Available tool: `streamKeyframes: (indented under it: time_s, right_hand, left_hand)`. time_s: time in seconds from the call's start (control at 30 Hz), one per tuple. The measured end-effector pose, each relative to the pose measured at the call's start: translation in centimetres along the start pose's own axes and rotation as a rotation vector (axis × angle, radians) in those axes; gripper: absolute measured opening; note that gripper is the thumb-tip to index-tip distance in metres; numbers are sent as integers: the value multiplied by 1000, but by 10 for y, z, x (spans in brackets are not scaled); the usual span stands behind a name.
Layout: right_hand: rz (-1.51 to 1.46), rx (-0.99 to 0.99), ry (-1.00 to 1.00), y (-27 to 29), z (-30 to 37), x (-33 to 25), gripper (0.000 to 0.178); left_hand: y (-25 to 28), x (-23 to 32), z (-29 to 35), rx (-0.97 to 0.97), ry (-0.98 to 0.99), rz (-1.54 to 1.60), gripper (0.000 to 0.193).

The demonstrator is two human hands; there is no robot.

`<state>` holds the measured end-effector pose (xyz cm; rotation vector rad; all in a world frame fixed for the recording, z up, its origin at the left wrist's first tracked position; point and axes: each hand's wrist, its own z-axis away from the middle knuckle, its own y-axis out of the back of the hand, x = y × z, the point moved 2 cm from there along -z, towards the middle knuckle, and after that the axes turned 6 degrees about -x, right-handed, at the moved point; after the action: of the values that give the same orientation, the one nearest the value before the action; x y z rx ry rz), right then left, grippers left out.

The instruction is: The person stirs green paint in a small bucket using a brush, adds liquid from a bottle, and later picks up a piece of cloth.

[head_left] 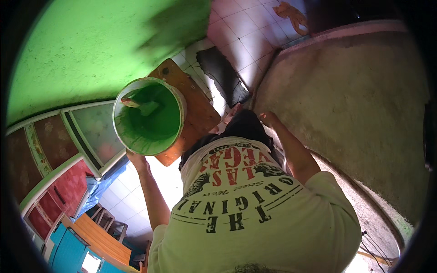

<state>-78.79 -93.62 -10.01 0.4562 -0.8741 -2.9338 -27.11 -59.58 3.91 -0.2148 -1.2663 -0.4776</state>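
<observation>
A round white bucket [119,126] with green paint inside is at the left, over a brown wooden stool top [196,105]. Inside the bucket leans a paintbrush-like tool [148,108] with a pale handle end, its lower part green with paint. My left hand [138,162] grips the bucket's near side; the bucket hides its fingers. My right hand [269,119] hangs beside my dark shorts, fingers curled in, with nothing seen in them.
A green wall [91,50] rises at the far left, with a cabinet [93,136] of glass and red panels below. Dark cloth [221,73] lies on the white tiles. A grey concrete surface [346,104] spans the right. A brownish cloth-like item [292,17] lies far off.
</observation>
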Motion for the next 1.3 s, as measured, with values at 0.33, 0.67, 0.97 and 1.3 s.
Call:
streamKeyframes:
  time_s: [0.33,0.67,0.97,1.3]
  right_hand:
    - [48,110,133,20,-30,3,32]
    - [226,83,277,101,-95,-47,37]
    - [25,565,817,292,-213,-281,36]
    - [141,1331,1424,502,-61,-557,31]
  left_hand:
    - [-5,2,4,4,41,19,62]
    - [-24,-3,25,176,-46,-106,39]
    - [-48,-9,60,197,78,574,43]
    - [-104,1,74,492,39,360,44]
